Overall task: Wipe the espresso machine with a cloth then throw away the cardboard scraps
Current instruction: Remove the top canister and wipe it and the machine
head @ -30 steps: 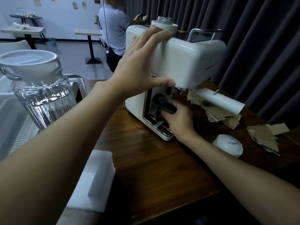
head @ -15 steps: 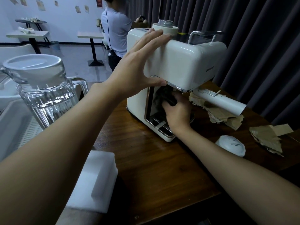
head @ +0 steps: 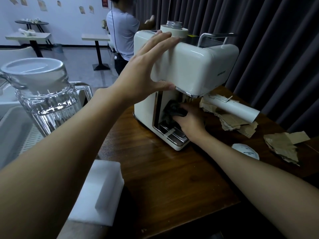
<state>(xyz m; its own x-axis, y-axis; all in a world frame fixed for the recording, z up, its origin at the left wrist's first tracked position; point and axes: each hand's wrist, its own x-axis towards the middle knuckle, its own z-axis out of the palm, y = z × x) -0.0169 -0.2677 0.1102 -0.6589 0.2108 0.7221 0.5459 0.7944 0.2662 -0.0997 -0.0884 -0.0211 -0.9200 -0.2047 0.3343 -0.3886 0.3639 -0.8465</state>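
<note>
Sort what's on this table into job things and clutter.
Job: espresso machine; dark cloth gripped by right hand; left hand bracing the machine; cardboard scraps.
Lying about: glass jug; white foam block; white tube; small white disc.

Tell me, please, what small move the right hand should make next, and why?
Probably draw the cloth down the recess wall toward the drip tray. The right hand grips it bunched inside the espresso machine, which the left hand braces at the top, and the cardboard scraps lie untouched beside it.
</note>
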